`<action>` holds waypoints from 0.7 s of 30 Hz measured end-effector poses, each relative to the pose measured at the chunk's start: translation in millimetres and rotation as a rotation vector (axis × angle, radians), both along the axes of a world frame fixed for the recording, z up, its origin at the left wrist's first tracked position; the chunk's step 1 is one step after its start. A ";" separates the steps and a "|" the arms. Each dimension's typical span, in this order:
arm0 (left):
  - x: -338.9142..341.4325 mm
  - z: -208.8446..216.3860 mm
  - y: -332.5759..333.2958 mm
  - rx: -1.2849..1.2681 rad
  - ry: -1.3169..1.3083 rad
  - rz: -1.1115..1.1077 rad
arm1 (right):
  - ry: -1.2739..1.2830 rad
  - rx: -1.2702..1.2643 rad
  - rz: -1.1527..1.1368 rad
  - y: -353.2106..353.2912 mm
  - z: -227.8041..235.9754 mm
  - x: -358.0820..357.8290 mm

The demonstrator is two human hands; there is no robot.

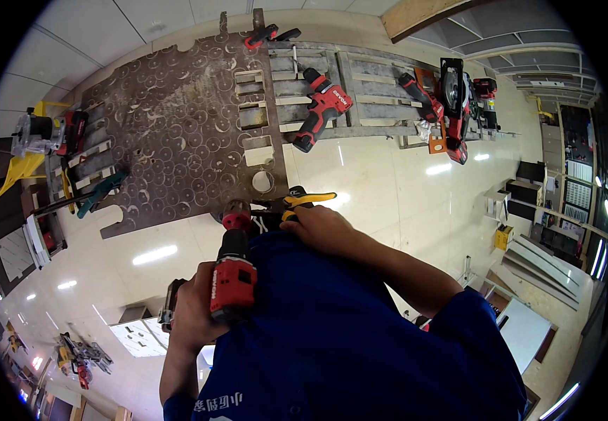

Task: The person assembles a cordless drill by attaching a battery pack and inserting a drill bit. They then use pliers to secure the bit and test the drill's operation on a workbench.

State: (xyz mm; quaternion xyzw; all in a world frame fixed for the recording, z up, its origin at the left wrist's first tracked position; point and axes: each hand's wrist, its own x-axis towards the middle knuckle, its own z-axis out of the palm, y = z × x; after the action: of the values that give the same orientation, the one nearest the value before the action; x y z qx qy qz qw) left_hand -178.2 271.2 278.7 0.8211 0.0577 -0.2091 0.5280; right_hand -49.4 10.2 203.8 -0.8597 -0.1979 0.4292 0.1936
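My left hand (196, 309) is wrapped round the grip of a red and black cordless drill (232, 281), held close to my body. At the drill's front sits a red round attachment (236, 216), its end near the edge of a brown board (177, 140). Circular cut marks cover that board, and a round hole goes through it near its right corner. My right hand (321, 228) has its fingers closed on yellow-handled pliers (309, 199) in front of my waist. The pliers' jaws are hard to make out against the dark things there.
Beyond lies a slatted pallet (374, 91) with another red cordless drill (324, 109), a further red tool (423, 98) and a circular saw (455, 105). At left stand a clear-bodied router (41, 135) and green-handled tool (104, 193). A mitre saw (79, 358) is behind left.
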 end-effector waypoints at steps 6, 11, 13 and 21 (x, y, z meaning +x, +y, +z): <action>-9.9 10.3 -6.0 -0.082 -0.052 -0.038 | -0.017 0.047 -0.115 -0.1 -20.6 -16.0; -22.8 3.1 -2.6 -0.013 -0.019 0.145 | -0.051 0.042 -0.236 -8.0 -0.1 -20.9; -25.5 -3.1 -1.1 -0.023 -0.033 0.155 | -0.090 0.044 -0.204 -4.3 8.4 -18.8; -23.6 -1.0 -0.4 -0.003 -0.080 0.145 | -0.021 -0.080 -0.113 9.9 29.5 -12.7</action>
State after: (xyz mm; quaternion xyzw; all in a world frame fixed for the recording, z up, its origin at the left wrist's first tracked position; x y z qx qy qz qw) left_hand -201.9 270.7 277.7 0.8217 0.0956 -0.1374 0.5448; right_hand -62.1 20.1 233.3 -0.8812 -0.1337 0.4159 0.1808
